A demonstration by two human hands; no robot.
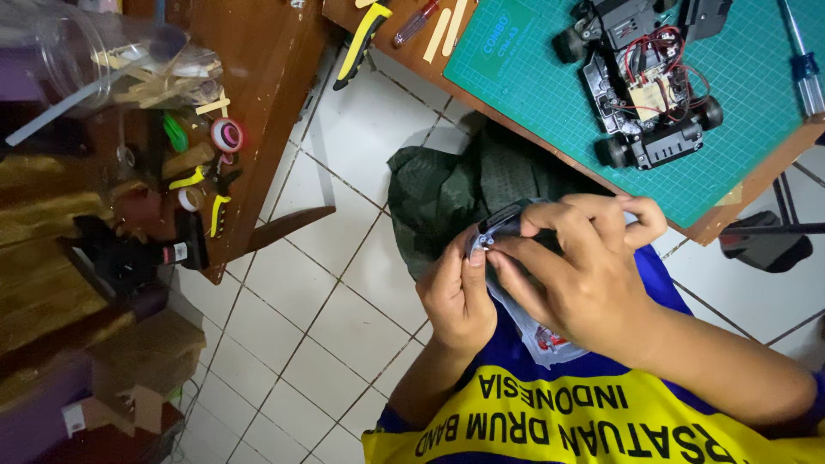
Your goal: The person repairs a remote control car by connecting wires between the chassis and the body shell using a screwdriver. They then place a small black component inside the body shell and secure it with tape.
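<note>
White tiled floor (344, 292) lies open between two wooden pieces. The surface (730, 210) carries a green cutting mat (533, 77) running near its edge, with a stripped toy car chassis (644, 86) on it. Below the edge, the left hand (460, 296) and right hand (576, 275) pinch a small car shell (503, 225) over the lap, each grip narrow on it.

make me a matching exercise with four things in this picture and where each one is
Things:
1. toy car chassis
2. small toy car shell
3. yellow and black pliers
4. clear plastic jar

Places:
A. held in both hands
B. on the green cutting mat
C. top left, lying on its side
D. at the wooden table's edge, left of the mat

Pairs: 1-B, 2-A, 3-D, 4-C
</note>
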